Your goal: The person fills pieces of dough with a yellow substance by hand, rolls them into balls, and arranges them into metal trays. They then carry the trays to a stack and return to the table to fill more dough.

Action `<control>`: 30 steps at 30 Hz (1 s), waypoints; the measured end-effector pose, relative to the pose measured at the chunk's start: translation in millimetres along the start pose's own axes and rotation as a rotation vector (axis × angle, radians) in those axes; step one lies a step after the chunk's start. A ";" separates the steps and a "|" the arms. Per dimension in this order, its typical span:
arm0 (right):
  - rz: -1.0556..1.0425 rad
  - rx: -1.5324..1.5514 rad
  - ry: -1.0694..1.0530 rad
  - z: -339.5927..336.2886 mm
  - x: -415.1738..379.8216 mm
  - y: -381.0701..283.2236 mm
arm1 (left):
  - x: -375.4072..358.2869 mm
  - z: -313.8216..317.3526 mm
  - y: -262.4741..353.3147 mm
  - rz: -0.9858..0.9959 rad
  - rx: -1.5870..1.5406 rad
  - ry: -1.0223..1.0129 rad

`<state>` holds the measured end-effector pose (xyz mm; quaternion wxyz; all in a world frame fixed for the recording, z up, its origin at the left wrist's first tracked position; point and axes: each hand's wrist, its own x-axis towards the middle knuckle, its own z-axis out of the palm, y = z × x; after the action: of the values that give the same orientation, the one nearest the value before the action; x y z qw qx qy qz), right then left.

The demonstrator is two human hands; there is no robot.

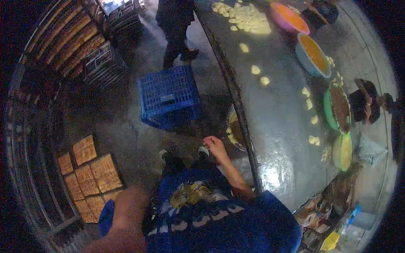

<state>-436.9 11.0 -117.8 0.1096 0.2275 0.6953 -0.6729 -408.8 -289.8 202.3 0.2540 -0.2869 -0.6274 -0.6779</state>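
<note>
My right hand (215,146) reaches down beside the edge of a long grey table (274,126). It hovers next to a bowl with yellow contents (234,131) that sits partly under the table edge. Its fingers are curled, and I cannot tell whether they hold anything. My left arm (126,211) is a blur at the lower left, with a blue sleeve, and its hand is out of the picture. I wear a blue shirt with a tiger print (194,198). My shoes (168,157) show on the dark floor below.
A blue plastic crate (168,97) stands on the floor ahead. Trays of brown baked squares (88,177) lie at the left, racks (71,38) behind. Dough pieces (247,19) and bowls of filling (314,55) (338,107) cover the table. One person (175,25) stands ahead, another (367,103) across the table.
</note>
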 end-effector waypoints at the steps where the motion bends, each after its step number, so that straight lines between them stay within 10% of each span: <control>1: -0.044 -0.142 -0.040 8.7 6.9 -3.4 | 7.1 -8.6 -9.1 -0.001 0.018 -0.033; 10: -0.020 -0.175 -0.114 148.6 44.3 -26.7 | 76.2 -146.7 -84.1 -0.028 0.460 -0.135; 12: -0.024 -0.219 -0.155 202.8 49.3 -46.4 | 32.8 -206.1 -118.9 -0.871 -0.018 0.249; 14: 0.093 -0.228 -0.163 253.5 44.6 -51.9 | -53.8 -288.1 -174.3 -1.179 0.170 0.295; 19: 0.028 -0.427 -0.371 328.0 93.9 -36.6 | -267.7 -409.9 -256.0 -1.268 0.668 0.066; 21: -0.063 -0.558 -0.429 351.3 103.0 -41.1 | -283.5 -431.2 -241.8 -1.664 0.254 0.385; 24: 0.035 -0.595 -0.472 377.2 118.4 -74.2 | -355.4 -474.2 -279.8 -1.580 0.510 0.296; 30: 0.130 -0.500 -0.503 450.9 173.9 -123.3 | -229.2 -484.7 -304.5 -1.460 0.467 0.410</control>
<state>-715.2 -402.8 -120.0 0.3720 0.0648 0.7739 -0.5084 -495.5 -750.9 -198.0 -0.0908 0.3882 -0.7237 -0.5633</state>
